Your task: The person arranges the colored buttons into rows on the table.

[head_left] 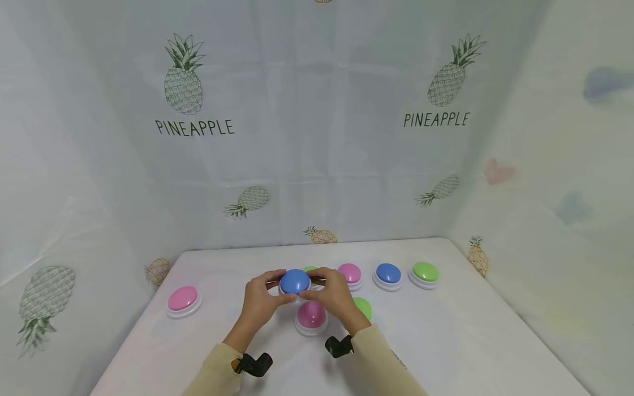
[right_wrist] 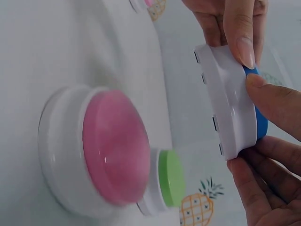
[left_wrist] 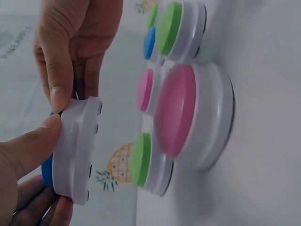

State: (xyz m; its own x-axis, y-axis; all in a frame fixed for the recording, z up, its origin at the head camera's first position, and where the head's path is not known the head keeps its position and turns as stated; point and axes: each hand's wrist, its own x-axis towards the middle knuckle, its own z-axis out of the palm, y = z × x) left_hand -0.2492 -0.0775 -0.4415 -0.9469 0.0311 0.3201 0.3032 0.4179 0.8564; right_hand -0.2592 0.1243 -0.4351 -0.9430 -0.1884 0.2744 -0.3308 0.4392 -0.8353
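Note:
A blue push button on a white base (head_left: 295, 281) is held off the table between both hands. The left hand (head_left: 261, 300) grips its left side, thumb on the near edge and fingers behind. From the other side the right hand (head_left: 335, 294) grips it in the same way, and the thumbs nearly meet. In the left wrist view the white base (left_wrist: 75, 150) is seen edge-on, with small dark pads underneath. Below and a little nearer on the table stands a pink button (head_left: 311, 316). A green button (head_left: 363, 308) is partly hidden by the right hand.
Along the back stand another pink button (head_left: 349, 274), a second blue button (head_left: 388, 274) and a green button (head_left: 425, 272). One more green button (head_left: 310, 269) shows behind the hands. A pink button (head_left: 182, 299) sits far left. Pineapple-printed cloth (head_left: 307, 137) walls the table.

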